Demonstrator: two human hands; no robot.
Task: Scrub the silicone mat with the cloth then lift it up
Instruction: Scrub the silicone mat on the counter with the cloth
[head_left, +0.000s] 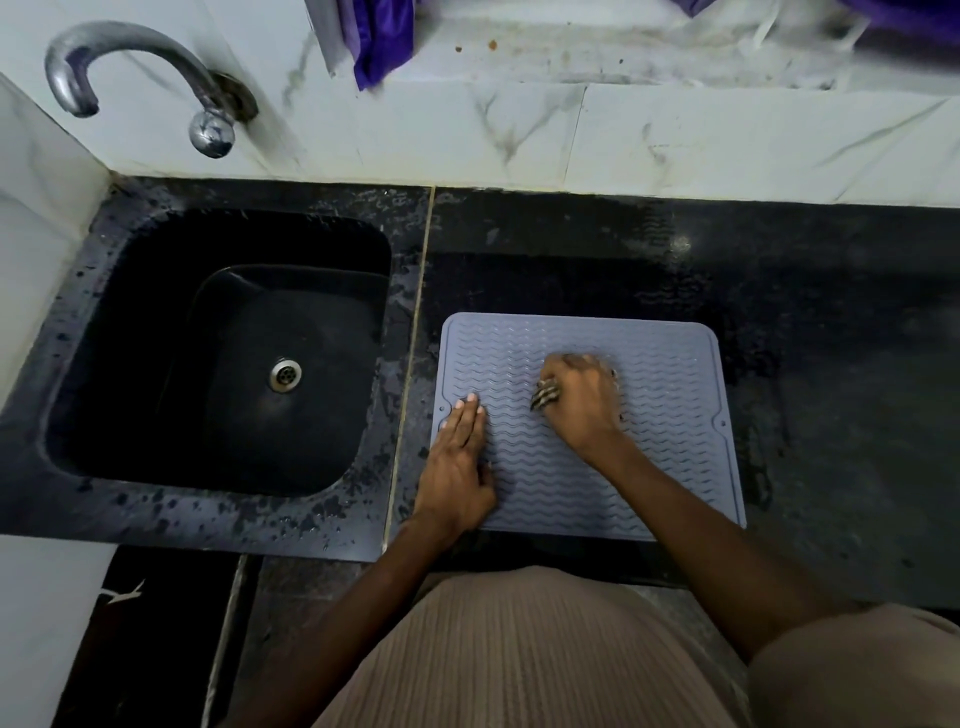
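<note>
A grey-blue silicone mat (670, 415) with wavy ridges lies flat on the black counter, right of the sink. My left hand (460, 462) rests flat on the mat's left edge, fingers straight and together, holding nothing. My right hand (579, 402) is closed over a small dark striped cloth (544, 399) and presses it onto the middle of the mat. Only a bit of the cloth shows beside my thumb; the rest is hidden under the hand, which looks slightly blurred.
A black sink (156, 364) with a metal drain (285, 375) sits to the left, a chrome tap (130, 78) above it. The wet black counter (831, 364) stretches right. A marble ledge behind holds purple fabric (379, 36). My torso meets the counter's front edge.
</note>
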